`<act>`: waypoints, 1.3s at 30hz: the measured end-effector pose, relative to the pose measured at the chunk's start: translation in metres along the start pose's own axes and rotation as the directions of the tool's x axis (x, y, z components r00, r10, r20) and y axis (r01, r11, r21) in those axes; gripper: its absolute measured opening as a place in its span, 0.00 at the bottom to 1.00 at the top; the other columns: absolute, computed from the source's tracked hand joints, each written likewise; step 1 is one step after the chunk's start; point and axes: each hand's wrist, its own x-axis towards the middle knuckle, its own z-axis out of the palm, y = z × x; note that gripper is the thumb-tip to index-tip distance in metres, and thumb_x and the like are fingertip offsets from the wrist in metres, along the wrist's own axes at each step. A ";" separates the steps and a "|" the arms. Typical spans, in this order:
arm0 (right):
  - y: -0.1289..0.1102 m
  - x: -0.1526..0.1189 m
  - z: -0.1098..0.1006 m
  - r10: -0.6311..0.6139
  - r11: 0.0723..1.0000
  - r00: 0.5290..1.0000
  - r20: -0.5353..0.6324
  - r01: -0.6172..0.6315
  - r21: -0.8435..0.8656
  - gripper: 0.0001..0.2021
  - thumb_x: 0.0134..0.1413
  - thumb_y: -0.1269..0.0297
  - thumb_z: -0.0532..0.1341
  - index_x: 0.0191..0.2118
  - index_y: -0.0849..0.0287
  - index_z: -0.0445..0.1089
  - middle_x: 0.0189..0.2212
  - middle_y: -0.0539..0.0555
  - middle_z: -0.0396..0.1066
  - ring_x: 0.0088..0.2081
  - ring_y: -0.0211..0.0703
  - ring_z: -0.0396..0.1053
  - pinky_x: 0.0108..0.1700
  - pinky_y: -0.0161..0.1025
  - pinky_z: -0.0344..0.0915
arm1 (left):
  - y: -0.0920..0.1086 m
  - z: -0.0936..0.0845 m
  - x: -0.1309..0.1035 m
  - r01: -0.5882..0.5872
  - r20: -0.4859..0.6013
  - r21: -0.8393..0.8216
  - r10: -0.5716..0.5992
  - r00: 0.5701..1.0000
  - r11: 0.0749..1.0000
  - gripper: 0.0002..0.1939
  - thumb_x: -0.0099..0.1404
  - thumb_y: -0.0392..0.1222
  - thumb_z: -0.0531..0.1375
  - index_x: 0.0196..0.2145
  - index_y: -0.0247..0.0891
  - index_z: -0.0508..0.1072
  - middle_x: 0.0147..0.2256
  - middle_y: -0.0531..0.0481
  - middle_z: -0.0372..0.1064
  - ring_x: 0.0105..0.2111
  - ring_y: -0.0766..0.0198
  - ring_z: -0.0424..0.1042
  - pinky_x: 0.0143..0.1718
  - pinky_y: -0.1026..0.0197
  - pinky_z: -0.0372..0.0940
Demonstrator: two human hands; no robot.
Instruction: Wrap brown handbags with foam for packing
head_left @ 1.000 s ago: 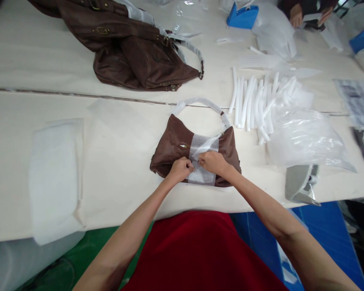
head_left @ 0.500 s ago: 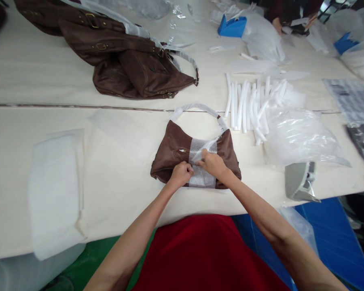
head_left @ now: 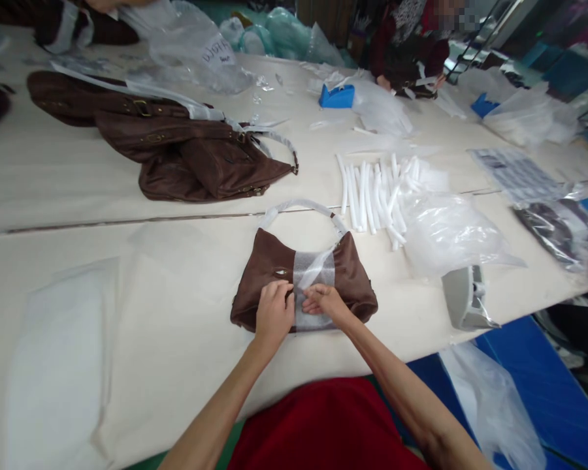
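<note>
Head view: we find the smooth brown leather handbag (head_left: 255,287) flat on the pale table (head_left: 186,365), its curved strap (head_left: 301,203) pointing away from us. Our left hand (head_left: 274,310), loosely curled, rests on the leather — no grip seen. Our right hand (head_left: 323,301), half open, touches the translucent white wrap (head_left: 318,261) around its middle — whether it pinches any, we cannot tell.

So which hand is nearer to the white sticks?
The right hand: it is at the pale band around the brown bag, below and left of the sticks in view. The left hand is farther left, on the bag.
</note>
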 end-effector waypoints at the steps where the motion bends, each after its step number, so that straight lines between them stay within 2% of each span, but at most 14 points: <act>1: 0.002 -0.001 -0.001 -0.021 1.000 1.000 0.013 0.021 0.006 0.09 0.51 0.60 0.64 0.32 0.59 0.68 0.21 0.47 0.72 0.25 0.37 0.73 0.33 0.35 0.70 | 0.001 0.002 0.001 -0.080 -0.055 0.050 0.083 0.995 0.996 0.17 0.68 0.39 0.50 0.48 0.36 0.74 0.52 0.39 0.71 0.55 0.51 0.66 0.60 0.48 0.60; 5: 0.009 -0.016 -0.010 -0.146 0.985 0.986 0.079 0.153 -0.078 0.11 0.54 0.55 0.61 0.32 0.58 0.68 0.25 0.49 0.73 0.28 0.40 0.74 0.37 0.39 0.72 | 0.004 0.019 0.011 -0.303 0.046 0.192 0.300 0.953 0.933 0.24 0.72 0.42 0.44 0.60 0.37 0.66 0.63 0.41 0.62 0.65 0.49 0.56 0.64 0.42 0.55; 7: 0.009 -0.025 -0.016 -0.282 0.916 0.959 -0.020 0.263 -0.302 0.12 0.60 0.55 0.56 0.34 0.58 0.70 0.27 0.52 0.74 0.29 0.42 0.74 0.37 0.41 0.72 | 0.004 0.029 0.013 -0.321 0.081 0.255 0.311 0.947 0.912 0.25 0.72 0.44 0.45 0.64 0.38 0.62 0.65 0.41 0.58 0.67 0.47 0.53 0.65 0.38 0.52; 9: 0.008 -0.030 -0.021 -0.545 0.689 0.831 -0.116 0.365 -0.626 0.16 0.64 0.58 0.50 0.39 0.58 0.73 0.34 0.57 0.76 0.37 0.46 0.75 0.43 0.45 0.72 | 0.003 0.037 0.014 -0.319 0.081 0.305 0.309 0.948 0.897 0.27 0.72 0.46 0.46 0.66 0.38 0.58 0.66 0.41 0.55 0.68 0.45 0.51 0.66 0.36 0.48; 11: 0.008 -0.026 -0.025 -0.760 0.345 0.648 -0.044 0.346 -0.873 0.18 0.66 0.60 0.49 0.51 0.57 0.72 0.48 0.62 0.74 0.53 0.51 0.70 0.57 0.51 0.65 | 0.001 0.042 0.013 -0.312 0.083 0.337 0.302 0.950 0.888 0.28 0.71 0.46 0.47 0.67 0.39 0.56 0.67 0.41 0.53 0.68 0.45 0.50 0.66 0.34 0.46; 12: 0.009 -0.021 -0.026 -0.803 0.192 0.596 0.028 0.303 -0.933 0.20 0.66 0.60 0.49 0.57 0.57 0.68 0.56 0.63 0.70 0.60 0.54 0.64 0.62 0.55 0.59 | 0.000 0.043 0.012 -0.309 0.092 0.347 0.296 0.951 0.885 0.29 0.71 0.45 0.47 0.67 0.39 0.55 0.67 0.41 0.52 0.68 0.45 0.49 0.66 0.33 0.45; 13: 0.011 -0.014 -0.027 -0.808 0.073 0.581 0.097 0.263 -0.962 0.22 0.66 0.59 0.50 0.62 0.56 0.63 0.62 0.63 0.64 0.65 0.56 0.57 0.65 0.59 0.53 | -0.001 0.045 0.012 -0.307 0.108 0.352 0.287 0.952 0.884 0.29 0.71 0.45 0.47 0.68 0.39 0.53 0.67 0.42 0.52 0.68 0.45 0.50 0.67 0.33 0.44; 15: 0.018 0.001 -0.029 -0.771 -0.058 0.611 0.182 0.216 -0.975 0.28 0.65 0.56 0.51 0.68 0.57 0.54 0.68 0.63 0.54 0.70 0.58 0.47 0.67 0.64 0.44 | -0.003 0.047 0.012 -0.296 0.148 0.355 0.260 0.954 0.887 0.30 0.70 0.43 0.46 0.68 0.40 0.51 0.67 0.43 0.51 0.68 0.46 0.50 0.67 0.34 0.43; 20: 0.033 0.022 -0.033 -0.705 -0.056 0.685 0.185 0.207 -0.977 0.32 0.66 0.52 0.50 0.70 0.59 0.47 0.70 0.62 0.47 0.71 0.57 0.42 0.69 0.65 0.39 | -0.003 0.052 0.014 -0.263 0.226 0.335 0.194 0.955 0.905 0.30 0.70 0.42 0.45 0.69 0.42 0.49 0.69 0.47 0.46 0.69 0.48 0.45 0.67 0.34 0.41; 26: 0.022 0.022 -0.037 -0.651 0.017 0.741 0.165 0.232 -0.973 0.31 0.67 0.50 0.46 0.69 0.60 0.49 0.70 0.62 0.46 0.71 0.56 0.42 0.69 0.64 0.35 | 0.005 0.046 0.025 -0.218 0.301 0.249 0.139 0.943 0.944 0.30 0.71 0.43 0.45 0.69 0.40 0.49 0.69 0.46 0.45 0.70 0.49 0.42 0.68 0.33 0.36; 31: 0.016 0.025 -0.043 -0.649 0.061 0.745 0.154 0.252 -0.966 0.27 0.69 0.55 0.43 0.69 0.57 0.50 0.70 0.60 0.49 0.70 0.52 0.45 0.69 0.63 0.37 | -0.002 0.011 0.046 -0.148 0.429 -0.045 0.152 0.890 0.988 0.26 0.73 0.43 0.38 0.66 0.47 0.58 0.68 0.48 0.52 0.69 0.56 0.47 0.68 0.36 0.38; 34: 0.018 0.026 -0.043 -0.668 0.048 0.728 0.156 0.252 -0.967 0.28 0.69 0.53 0.44 0.69 0.57 0.50 0.69 0.61 0.50 0.70 0.54 0.46 0.68 0.64 0.39 | -0.009 -0.008 0.048 -0.073 0.366 -0.219 0.151 0.918 0.973 0.29 0.74 0.45 0.34 0.64 0.45 0.61 0.65 0.48 0.58 0.67 0.62 0.53 0.69 0.45 0.42; 36: 0.019 0.025 -0.042 -0.682 0.037 0.713 0.162 0.255 -0.966 0.28 0.68 0.53 0.44 0.69 0.58 0.50 0.69 0.62 0.49 0.70 0.55 0.46 0.68 0.64 0.38 | -0.009 -0.011 0.042 -0.067 0.318 -0.206 0.132 0.939 0.976 0.28 0.74 0.50 0.38 0.65 0.42 0.59 0.67 0.45 0.54 0.68 0.60 0.50 0.69 0.46 0.43; 39: 0.020 0.023 -0.041 -0.691 0.029 0.703 0.169 0.260 -0.965 0.28 0.68 0.54 0.44 0.69 0.58 0.49 0.69 0.62 0.49 0.70 0.54 0.45 0.68 0.64 0.38 | -0.002 -0.001 0.033 -0.127 0.302 -0.015 0.126 0.945 0.992 0.36 0.68 0.58 0.51 0.68 0.40 0.52 0.70 0.40 0.42 0.71 0.49 0.39 0.68 0.37 0.37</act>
